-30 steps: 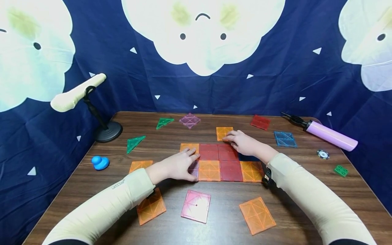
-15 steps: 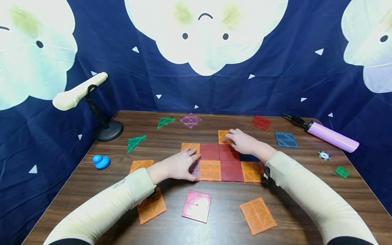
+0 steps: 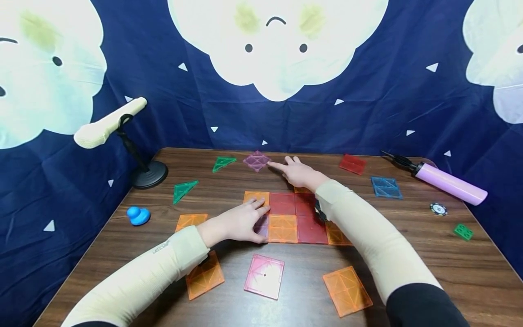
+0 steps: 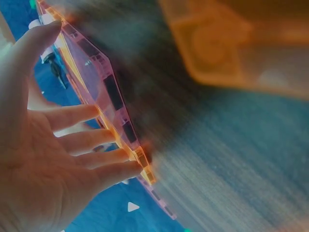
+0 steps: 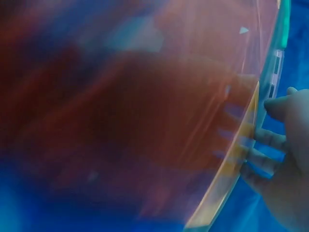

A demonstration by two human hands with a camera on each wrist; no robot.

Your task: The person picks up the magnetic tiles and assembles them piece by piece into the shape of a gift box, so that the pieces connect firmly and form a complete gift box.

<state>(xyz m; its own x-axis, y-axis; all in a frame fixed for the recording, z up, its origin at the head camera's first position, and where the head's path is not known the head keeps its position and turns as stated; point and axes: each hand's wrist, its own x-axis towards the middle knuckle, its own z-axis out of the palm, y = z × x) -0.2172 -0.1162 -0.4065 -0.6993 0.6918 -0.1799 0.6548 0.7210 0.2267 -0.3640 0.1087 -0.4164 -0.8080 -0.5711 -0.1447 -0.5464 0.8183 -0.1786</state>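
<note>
A flat block of see-through magnetic tiles lies mid-table, with red tiles (image 3: 283, 204) and orange tiles (image 3: 283, 228) edge to edge. My left hand (image 3: 241, 221) rests at its left end, fingers and thumb spread over an orange tile (image 3: 250, 196) and a purple tile (image 3: 263, 226). In the left wrist view those fingertips touch the tile edges. My right hand (image 3: 299, 173) reaches past the block, its foremost fingertip right at the corner of another purple tile (image 3: 256, 161) at the back. Under its wrist an orange tile (image 3: 301, 190) adjoins the block, mostly hidden; the right sleeve covers the block's right part.
Green triangle tiles (image 3: 185, 191), a red tile (image 3: 352, 164) and a blue tile (image 3: 386, 187) lie around. Nearer are a pink tile (image 3: 264, 276) and an orange tile (image 3: 347, 291). A blue duck (image 3: 138, 215), black stand (image 3: 149, 175), purple pump (image 3: 451, 183), poker chip (image 3: 438, 209) and green brick (image 3: 463, 231) line the sides.
My right hand drew the orange tile against the red tile's back edge, let go of it, and moved left and away to the back purple tile. The left hand stayed put.
</note>
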